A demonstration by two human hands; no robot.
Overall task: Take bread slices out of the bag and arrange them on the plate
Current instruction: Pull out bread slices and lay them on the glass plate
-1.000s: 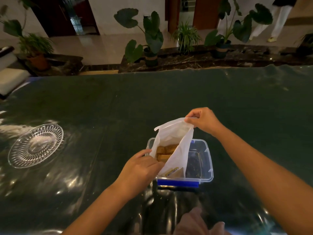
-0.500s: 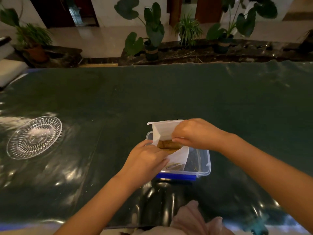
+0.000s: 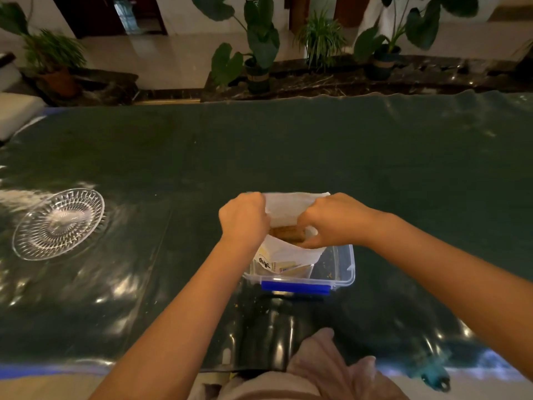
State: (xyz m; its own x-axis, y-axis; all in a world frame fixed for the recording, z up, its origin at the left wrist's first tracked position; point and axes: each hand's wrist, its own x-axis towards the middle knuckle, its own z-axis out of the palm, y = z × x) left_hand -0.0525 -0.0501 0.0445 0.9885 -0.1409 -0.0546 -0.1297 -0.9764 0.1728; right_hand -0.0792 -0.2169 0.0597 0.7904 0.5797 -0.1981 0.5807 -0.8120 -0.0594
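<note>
A white bread bag [image 3: 291, 207] stands in a clear plastic container [image 3: 344, 265] with a blue latch, near the table's front edge. My left hand [image 3: 243, 219] grips the bag's left rim and holds the mouth apart. At the right side of the mouth, my right hand [image 3: 331, 222] has its fingers curled inside, closed on the end of a brown bread slice [image 3: 288, 232] that shows between both hands. The rest of the bread is hidden inside the bag. An empty cut-glass plate [image 3: 59, 223] lies far to the left on the table.
A dark green glossy cover [image 3: 288, 145] spans the whole table. Potted plants [image 3: 261, 50] line a ledge beyond the far edge. A white cushion [image 3: 14, 111] sits at the far left. My lap in light cloth [image 3: 317, 370] is just below the front edge.
My left hand rose from the bag's side to its left rim. My right hand let go of the top corner, came down to the mouth and closed on a slice.
</note>
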